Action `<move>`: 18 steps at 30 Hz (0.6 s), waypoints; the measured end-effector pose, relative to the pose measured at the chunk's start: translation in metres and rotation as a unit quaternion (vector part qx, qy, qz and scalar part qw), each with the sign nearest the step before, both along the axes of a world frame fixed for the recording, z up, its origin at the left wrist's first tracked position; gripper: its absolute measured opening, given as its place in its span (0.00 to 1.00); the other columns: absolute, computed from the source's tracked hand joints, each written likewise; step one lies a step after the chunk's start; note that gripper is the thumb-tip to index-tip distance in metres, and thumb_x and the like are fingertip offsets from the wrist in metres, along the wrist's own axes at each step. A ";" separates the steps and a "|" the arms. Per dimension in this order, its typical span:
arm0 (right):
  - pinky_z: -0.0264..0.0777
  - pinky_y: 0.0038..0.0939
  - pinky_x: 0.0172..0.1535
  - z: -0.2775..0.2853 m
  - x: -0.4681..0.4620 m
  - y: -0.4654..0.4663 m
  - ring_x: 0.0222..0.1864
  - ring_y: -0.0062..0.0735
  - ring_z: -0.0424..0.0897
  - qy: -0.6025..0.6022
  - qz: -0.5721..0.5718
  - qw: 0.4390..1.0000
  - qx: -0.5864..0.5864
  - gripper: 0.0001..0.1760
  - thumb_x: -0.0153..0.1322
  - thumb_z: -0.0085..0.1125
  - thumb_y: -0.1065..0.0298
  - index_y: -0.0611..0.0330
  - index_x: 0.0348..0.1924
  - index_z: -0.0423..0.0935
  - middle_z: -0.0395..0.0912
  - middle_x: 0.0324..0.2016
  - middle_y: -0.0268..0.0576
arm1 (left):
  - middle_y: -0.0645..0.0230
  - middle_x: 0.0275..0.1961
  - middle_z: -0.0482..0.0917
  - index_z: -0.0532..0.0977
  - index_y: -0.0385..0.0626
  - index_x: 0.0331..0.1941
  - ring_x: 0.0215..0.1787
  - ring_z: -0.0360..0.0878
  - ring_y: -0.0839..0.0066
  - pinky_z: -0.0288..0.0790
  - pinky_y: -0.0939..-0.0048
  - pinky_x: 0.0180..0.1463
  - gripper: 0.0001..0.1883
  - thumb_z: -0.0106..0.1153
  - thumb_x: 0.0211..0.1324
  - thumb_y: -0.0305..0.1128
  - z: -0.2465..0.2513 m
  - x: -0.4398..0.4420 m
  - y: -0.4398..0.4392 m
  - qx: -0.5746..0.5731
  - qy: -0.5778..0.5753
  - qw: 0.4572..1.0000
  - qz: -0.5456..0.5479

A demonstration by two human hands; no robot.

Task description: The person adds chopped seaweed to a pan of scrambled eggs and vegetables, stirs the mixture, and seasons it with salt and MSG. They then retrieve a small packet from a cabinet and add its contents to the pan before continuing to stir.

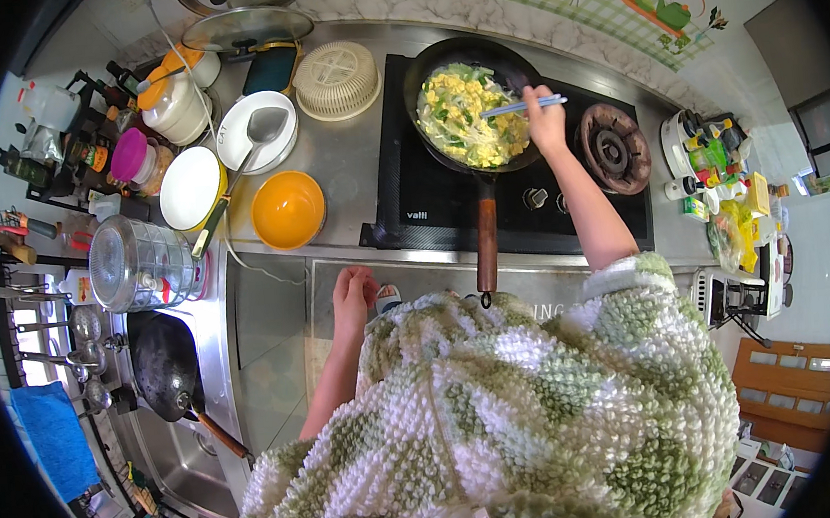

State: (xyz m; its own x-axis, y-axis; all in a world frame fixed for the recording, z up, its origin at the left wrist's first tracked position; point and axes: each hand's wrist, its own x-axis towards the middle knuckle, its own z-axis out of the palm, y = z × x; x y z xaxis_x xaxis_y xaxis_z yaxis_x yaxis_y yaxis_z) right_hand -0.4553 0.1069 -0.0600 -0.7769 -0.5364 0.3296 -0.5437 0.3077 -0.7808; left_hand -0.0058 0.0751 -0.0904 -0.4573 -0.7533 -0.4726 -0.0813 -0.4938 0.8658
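My right hand (546,121) grips a pair of pale blue chopsticks (509,109) over a dark wok (517,71). Their tips reach into a mix of yellow scrambled egg and green vegetable pieces (468,114). The wok rests on the left side of a black gas stove (426,218), and its wooden handle (486,243) points towards me. Hanging in front of the counter's edge, my left hand (354,292) holds nothing that I can see; its fingers are loosely curled. An orange bowl (289,208) is the nearest dish to it, up and to the left on the steel counter.
A metal spatula (266,125) lies across a white bowl (232,120), beside a yellow-sided bowl (192,188). An upturned cream basket (337,80) stands behind. The bare right burner (613,148) adjoins bottles and packets (722,158). Another wok (166,363) sits at the sink (183,456).
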 end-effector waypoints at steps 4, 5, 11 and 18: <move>0.67 0.39 0.28 0.027 -0.023 -0.016 0.20 0.46 0.74 0.081 -0.070 0.994 -0.038 0.19 0.71 0.56 0.54 0.62 0.27 0.72 0.73 0.16 0.48 | 0.69 0.25 0.76 0.72 0.44 0.37 0.21 0.68 0.83 0.62 0.79 0.24 0.09 0.44 0.66 0.35 -0.001 -0.001 0.003 -0.010 -0.001 1.000 0.000; 0.67 0.40 0.28 0.030 -0.029 -0.026 0.21 0.50 0.74 0.096 -0.078 0.992 -0.023 0.19 0.71 0.57 0.53 0.61 0.28 0.72 0.74 0.17 0.49 | 0.69 0.25 0.75 0.72 0.44 0.37 0.21 0.67 0.83 0.62 0.79 0.24 0.09 0.44 0.66 0.35 -0.001 -0.002 0.004 -0.003 0.012 1.000 -0.004; 0.67 0.42 0.30 0.016 -0.038 -0.049 0.24 0.53 0.74 0.079 -0.022 0.996 0.047 0.19 0.70 0.58 0.52 0.60 0.26 0.70 0.74 0.18 0.50 | 0.69 0.24 0.75 0.72 0.44 0.36 0.21 0.67 0.83 0.61 0.79 0.24 0.08 0.45 0.66 0.34 0.000 -0.011 0.010 -0.006 0.045 0.999 -0.022; 0.66 0.41 0.28 0.026 -0.026 -0.028 0.22 0.50 0.75 0.090 0.041 0.994 0.045 0.20 0.71 0.55 0.53 0.60 0.24 0.70 0.73 0.15 0.48 | 0.70 0.24 0.75 0.72 0.44 0.36 0.21 0.67 0.84 0.62 0.80 0.25 0.08 0.45 0.65 0.34 0.002 -0.006 0.011 -0.003 0.016 1.000 -0.007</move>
State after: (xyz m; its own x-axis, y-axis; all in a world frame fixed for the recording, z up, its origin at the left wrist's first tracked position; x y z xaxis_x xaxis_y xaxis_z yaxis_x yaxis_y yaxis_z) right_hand -0.4810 0.0788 -0.0337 -0.6620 -0.6294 0.4069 -0.6984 0.3210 -0.6397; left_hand -0.0123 0.0864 -0.0882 -0.4824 -0.7494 -0.4536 -0.0607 -0.4880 0.8707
